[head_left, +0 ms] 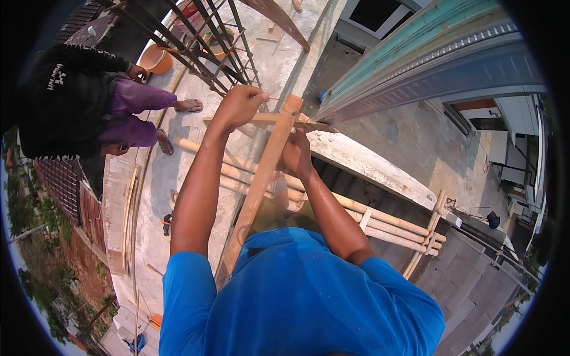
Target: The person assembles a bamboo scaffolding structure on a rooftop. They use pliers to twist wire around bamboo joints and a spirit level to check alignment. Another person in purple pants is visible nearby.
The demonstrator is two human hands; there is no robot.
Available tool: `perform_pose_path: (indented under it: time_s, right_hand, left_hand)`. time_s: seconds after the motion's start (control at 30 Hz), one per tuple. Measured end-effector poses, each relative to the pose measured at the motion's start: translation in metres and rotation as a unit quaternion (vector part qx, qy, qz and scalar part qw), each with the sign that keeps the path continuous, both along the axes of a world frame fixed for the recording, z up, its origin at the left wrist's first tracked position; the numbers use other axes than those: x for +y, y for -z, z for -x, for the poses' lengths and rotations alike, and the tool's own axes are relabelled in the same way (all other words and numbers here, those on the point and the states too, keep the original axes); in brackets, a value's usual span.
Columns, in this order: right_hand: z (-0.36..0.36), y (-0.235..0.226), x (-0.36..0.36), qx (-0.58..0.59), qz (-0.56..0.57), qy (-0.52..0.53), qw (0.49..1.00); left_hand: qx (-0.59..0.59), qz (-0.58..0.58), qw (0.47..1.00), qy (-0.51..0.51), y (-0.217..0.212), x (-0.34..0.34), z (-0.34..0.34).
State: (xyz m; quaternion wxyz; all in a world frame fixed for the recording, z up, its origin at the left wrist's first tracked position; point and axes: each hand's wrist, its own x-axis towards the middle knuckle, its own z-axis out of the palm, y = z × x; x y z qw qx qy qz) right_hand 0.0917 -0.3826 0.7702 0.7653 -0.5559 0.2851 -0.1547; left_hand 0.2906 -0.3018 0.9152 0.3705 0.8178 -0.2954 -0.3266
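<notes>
A long wooden beam (265,163) rises in front of me and crosses a shorter wooden crosspiece (264,118) near its top end. Left of that joint, my left hand (240,107) is raised with its fingers pinched together on what looks like a thin wire (274,99), which runs toward the beam. My right hand (296,153) is on the other side, just below the crosspiece and close against the beam. Its fingers are curled and partly hidden by the wood, so what they hold cannot be made out.
Bamboo poles (380,221) lie below my arms over a dark gap. Upright steel rebar (221,53) stands ahead. A person (89,107) in purple trousers is at the left near an orange bucket (156,59). A long metal-sided panel (427,77) slants overhead at right.
</notes>
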Motion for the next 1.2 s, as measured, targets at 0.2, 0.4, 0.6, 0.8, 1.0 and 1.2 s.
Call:
perform_pose_path:
  time_s: [0.2,0.4,0.6,0.8,1.0,1.2]
  right_hand:
    - [0.018,-0.065,-0.009,0.137,-0.068,-0.027,0.988]
    - [0.047,-0.126,-0.011,0.167,-0.234,-0.058,0.956]
    - [0.076,-0.131,-0.053,0.150,-0.322,-0.139,0.925]
    - [0.067,-0.156,-0.068,0.234,-0.199,-0.258,0.916]
    - [0.056,-0.158,-0.076,0.205,-0.159,-0.280,0.924]
    - [0.050,-0.149,-0.055,0.175,-0.141,-0.216,0.950]
  left_hand:
    - [0.027,0.003,0.999,-0.037,0.007,-0.002,0.021]
    - [0.027,0.026,0.999,-0.023,0.004,-0.014,0.030]
    - [-0.062,-0.030,0.997,0.027,-0.026,-0.001,0.030]
    - [-0.162,-0.070,0.984,0.020,-0.045,0.007,0.043]
    - [-0.200,-0.110,0.974,-0.015,-0.066,0.007,0.069]
    - [-0.188,-0.122,0.970,-0.098,-0.058,0.009,0.074]
